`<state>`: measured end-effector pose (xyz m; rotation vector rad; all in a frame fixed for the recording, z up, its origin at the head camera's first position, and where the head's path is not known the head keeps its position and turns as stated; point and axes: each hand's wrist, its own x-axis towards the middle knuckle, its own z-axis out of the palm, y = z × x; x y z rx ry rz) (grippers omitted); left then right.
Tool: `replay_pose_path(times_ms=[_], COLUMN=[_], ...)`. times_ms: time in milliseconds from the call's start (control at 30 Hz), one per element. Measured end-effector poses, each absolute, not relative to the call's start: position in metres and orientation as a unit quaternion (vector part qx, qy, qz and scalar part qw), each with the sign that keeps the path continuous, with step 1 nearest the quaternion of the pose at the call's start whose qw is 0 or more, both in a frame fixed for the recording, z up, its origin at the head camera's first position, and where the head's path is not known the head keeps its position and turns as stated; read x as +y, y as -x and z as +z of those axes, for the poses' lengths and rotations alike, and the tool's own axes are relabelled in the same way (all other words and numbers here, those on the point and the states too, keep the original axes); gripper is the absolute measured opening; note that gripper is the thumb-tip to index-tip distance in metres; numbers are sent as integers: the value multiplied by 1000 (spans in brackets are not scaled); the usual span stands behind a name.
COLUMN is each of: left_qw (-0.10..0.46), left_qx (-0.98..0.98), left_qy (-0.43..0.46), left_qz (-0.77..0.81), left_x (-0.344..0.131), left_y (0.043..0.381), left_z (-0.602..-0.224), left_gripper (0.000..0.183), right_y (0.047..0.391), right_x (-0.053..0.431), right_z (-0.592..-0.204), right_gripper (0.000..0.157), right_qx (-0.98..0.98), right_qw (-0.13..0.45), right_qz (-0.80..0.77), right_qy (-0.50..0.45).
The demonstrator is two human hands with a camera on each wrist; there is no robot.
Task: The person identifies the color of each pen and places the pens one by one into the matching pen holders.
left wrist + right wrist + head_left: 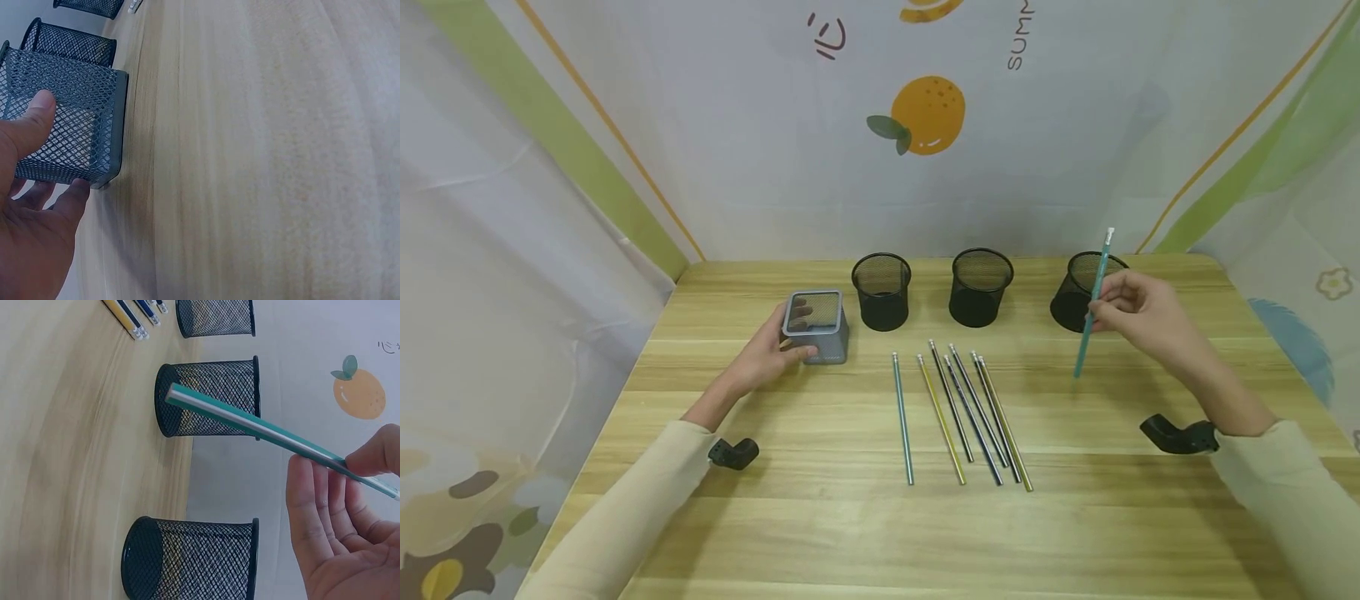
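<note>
My left hand point(766, 360) grips a grey square mesh pen holder point(829, 345) standing on the table, thumb on its near side and fingers round the far side. In the left wrist view the thumb lies against the mesh wall point(75, 81). My right hand point(1142, 315) pinches a teal pencil point(1084, 346) between thumb and fingertips. It is held off the table, tilted, its silver-capped end up. Behind it stands a round black mesh cup point(1067, 307), partly hidden by the hand. The right wrist view shows the pencil point(250, 425) apart from the cups.
Two more round black mesh cups point(883, 310) point(976, 305) stand along the back of the wooden table point(820, 533). Mid-table lie a teal pencil point(903, 425), a yellow pencil point(942, 423) and several dark or striped pencils point(977, 417). A printed curtain point(760, 167) hangs behind.
</note>
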<state>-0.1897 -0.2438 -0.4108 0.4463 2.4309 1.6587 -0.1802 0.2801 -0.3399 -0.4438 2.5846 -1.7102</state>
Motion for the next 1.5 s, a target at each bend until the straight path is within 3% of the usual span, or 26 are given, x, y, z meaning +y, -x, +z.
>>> replay_pose_path(times_ms=[600,1500], left_qw=[78,79], left_qx=[818,817], left_qy=[-152,-149], left_qz=[549,552], left_x=[-243,-243], left_y=[190,189], left_z=[-411,-411], left_gripper=[80,79], right_y=[188,207], right_x=[294,314], right_z=[-329,-314], right_gripper=[5,7], right_qx=[761,674], right_qw=[-46,-154], right_qz=[-634,-711], right_qy=[130,128])
